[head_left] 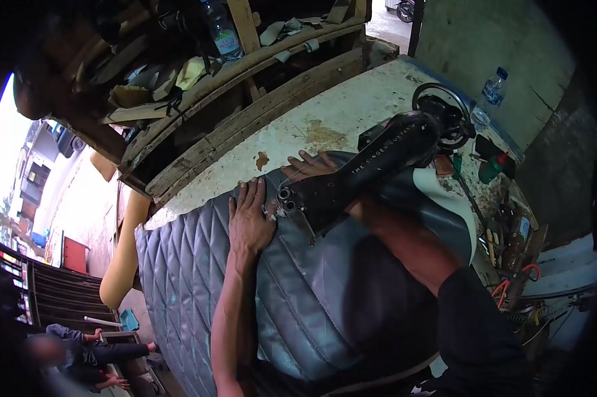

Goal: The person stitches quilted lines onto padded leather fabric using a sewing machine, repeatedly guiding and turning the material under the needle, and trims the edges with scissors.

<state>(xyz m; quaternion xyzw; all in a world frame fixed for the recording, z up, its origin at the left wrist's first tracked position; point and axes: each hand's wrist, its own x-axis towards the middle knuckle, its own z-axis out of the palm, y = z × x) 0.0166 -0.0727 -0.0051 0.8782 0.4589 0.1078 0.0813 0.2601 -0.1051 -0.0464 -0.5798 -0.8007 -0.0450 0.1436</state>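
A black sewing machine (pixel 378 155) with "THE SINGER COMPANY" lettering stands on the worktable. Under its needle end lies a large sheet of dark grey quilted upholstery material (pixel 298 308), stitched in diamonds at the left and in long lines nearer the middle. My left hand (pixel 251 221) rests flat on this sheet, fingers stretched out, just left of the needle area. Beneath the machine's arm passes my right forearm, and my right hand (pixel 308 165) shows beyond it, fingers spread at the sheet's far edge. The machine hides part of that hand. Thread strands hang near the needle.
The worn white tabletop (pixel 292 142) meets a wooden shelf (pixel 212 139) with scraps. At the right are a water bottle (pixel 493 92), a small green bottle with a red cap (pixel 492 169) and hand tools. A seated person (pixel 80 351) is at lower left.
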